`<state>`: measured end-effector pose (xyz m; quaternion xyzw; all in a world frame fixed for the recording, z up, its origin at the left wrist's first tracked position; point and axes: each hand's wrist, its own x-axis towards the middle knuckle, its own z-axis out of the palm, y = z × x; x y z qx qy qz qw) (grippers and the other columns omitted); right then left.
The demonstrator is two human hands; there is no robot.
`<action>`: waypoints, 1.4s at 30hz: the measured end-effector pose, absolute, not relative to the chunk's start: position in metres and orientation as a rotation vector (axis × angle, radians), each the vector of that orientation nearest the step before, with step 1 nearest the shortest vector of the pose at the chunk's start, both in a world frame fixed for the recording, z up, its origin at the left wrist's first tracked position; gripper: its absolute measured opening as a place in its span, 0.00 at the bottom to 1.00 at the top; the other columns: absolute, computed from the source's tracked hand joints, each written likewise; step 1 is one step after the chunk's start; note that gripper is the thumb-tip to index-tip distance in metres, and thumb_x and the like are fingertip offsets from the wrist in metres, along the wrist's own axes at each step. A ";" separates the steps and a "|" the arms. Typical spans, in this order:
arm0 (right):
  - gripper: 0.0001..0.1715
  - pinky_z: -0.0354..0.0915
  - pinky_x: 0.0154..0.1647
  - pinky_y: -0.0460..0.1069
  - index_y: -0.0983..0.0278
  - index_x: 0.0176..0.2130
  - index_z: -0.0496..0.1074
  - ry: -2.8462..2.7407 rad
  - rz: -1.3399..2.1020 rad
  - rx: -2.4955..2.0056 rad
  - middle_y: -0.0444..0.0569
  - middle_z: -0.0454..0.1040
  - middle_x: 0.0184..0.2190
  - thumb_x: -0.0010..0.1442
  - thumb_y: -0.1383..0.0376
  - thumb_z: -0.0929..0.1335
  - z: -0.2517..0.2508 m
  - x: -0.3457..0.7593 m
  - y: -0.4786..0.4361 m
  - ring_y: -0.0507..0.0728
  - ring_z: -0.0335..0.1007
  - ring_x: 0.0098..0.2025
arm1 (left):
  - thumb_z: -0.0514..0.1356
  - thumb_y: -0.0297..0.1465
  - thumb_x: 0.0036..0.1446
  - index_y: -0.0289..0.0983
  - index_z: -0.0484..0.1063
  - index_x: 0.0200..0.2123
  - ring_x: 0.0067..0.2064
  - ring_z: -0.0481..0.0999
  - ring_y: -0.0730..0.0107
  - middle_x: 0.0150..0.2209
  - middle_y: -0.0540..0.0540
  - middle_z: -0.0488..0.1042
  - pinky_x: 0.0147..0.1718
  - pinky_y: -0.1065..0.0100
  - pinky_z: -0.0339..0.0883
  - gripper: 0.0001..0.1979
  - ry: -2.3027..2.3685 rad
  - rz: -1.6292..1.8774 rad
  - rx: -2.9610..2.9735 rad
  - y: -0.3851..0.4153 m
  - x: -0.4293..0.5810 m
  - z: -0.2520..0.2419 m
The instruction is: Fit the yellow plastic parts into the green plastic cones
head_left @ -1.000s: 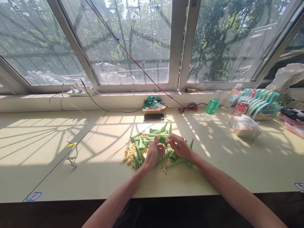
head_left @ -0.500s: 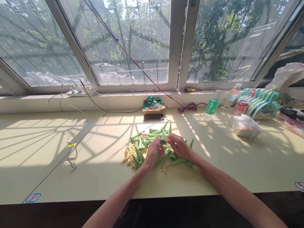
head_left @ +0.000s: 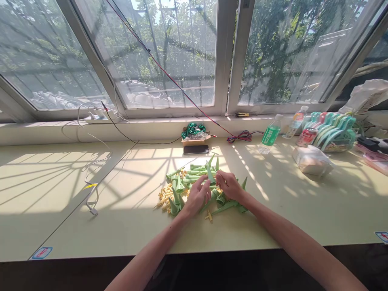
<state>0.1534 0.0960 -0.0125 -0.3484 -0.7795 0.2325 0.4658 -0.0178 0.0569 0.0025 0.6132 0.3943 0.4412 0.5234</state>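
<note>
Between the fingers of my left hand (head_left: 197,198) is a green cone (head_left: 209,173), thin like rolled paper, its tip tilted up and to the left. My right hand (head_left: 229,186) is closed in a pinch beside the cone's wide end; whatever it may hold is hidden. Under and around both hands lies a pile of green cones and rolled tubes (head_left: 194,172). Small yellow pieces (head_left: 165,197) lie heaped at the pile's left side. A yellow T-shaped piece (head_left: 209,216) rests on the table in front of the hands.
Behind the pile are a black phone (head_left: 196,149) and a small cardboard box (head_left: 194,141) with green ribbon. A green-labelled bottle (head_left: 270,135), a can (head_left: 307,137) and a wrapped package (head_left: 312,161) stand to the right. A white cable (head_left: 92,196) lies to the left.
The cone in my left hand has turned, showing more of its side and less of its open end. My right fingers have drawn together close to its wide end.
</note>
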 end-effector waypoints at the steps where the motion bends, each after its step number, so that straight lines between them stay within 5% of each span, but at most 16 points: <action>1: 0.25 0.59 0.24 0.47 0.60 0.25 0.59 -1.899 0.586 -0.860 0.42 0.63 0.17 0.72 0.55 0.56 -0.013 0.153 0.096 0.51 0.61 0.20 | 0.54 0.47 0.64 0.35 0.68 0.52 0.18 0.65 0.75 0.18 0.54 0.65 0.16 0.74 0.59 0.23 0.958 1.052 1.479 0.057 -0.017 0.003; 11: 0.27 0.59 0.23 0.51 0.59 0.23 0.60 -1.864 0.590 -0.915 0.44 0.64 0.16 0.72 0.55 0.55 -0.013 0.153 0.097 0.54 0.61 0.19 | 0.59 0.42 0.62 0.36 0.69 0.54 0.20 0.66 0.77 0.23 0.53 0.64 0.18 0.75 0.62 0.22 0.917 1.081 1.539 0.058 -0.015 -0.001; 19: 0.28 0.59 0.22 0.49 0.61 0.24 0.63 -1.874 0.567 -0.886 0.44 0.66 0.17 0.72 0.55 0.56 -0.013 0.152 0.098 0.52 0.62 0.18 | 0.56 0.40 0.64 0.42 0.67 0.59 0.25 0.68 0.78 0.39 0.46 0.69 0.21 0.75 0.67 0.21 0.933 1.107 1.585 0.060 -0.014 -0.008; 27: 0.29 0.59 0.24 0.47 0.62 0.23 0.65 -1.900 0.529 -0.909 0.44 0.68 0.18 0.73 0.55 0.55 -0.012 0.152 0.096 0.51 0.63 0.19 | 0.57 0.41 0.64 0.43 0.69 0.57 0.27 0.68 0.81 0.52 0.41 0.63 0.20 0.75 0.67 0.20 0.973 1.170 1.627 0.064 -0.015 -0.018; 34: 0.27 0.57 0.24 0.47 0.61 0.26 0.64 -1.876 0.552 -0.895 0.42 0.64 0.17 0.73 0.55 0.55 -0.012 0.151 0.095 0.51 0.60 0.19 | 0.58 0.42 0.62 0.42 0.61 0.57 0.24 0.69 0.80 0.48 0.42 0.69 0.17 0.75 0.62 0.23 1.081 1.208 1.520 0.059 -0.009 -0.011; 39: 0.25 0.57 0.24 0.47 0.61 0.27 0.63 -1.845 0.553 -0.897 0.40 0.61 0.15 0.73 0.56 0.55 -0.009 0.152 0.093 0.51 0.58 0.18 | 0.53 0.46 0.65 0.40 0.62 0.47 0.16 0.63 0.74 0.22 0.53 0.67 0.15 0.72 0.56 0.16 1.074 1.202 1.452 0.061 -0.011 -0.010; 42: 0.23 0.57 0.25 0.46 0.61 0.28 0.62 -1.861 0.530 -0.875 0.39 0.61 0.16 0.73 0.56 0.55 -0.010 0.152 0.093 0.50 0.59 0.19 | 0.51 0.47 0.65 0.40 0.63 0.37 0.15 0.63 0.72 0.19 0.52 0.66 0.15 0.71 0.56 0.16 1.067 1.224 1.451 0.063 -0.013 -0.009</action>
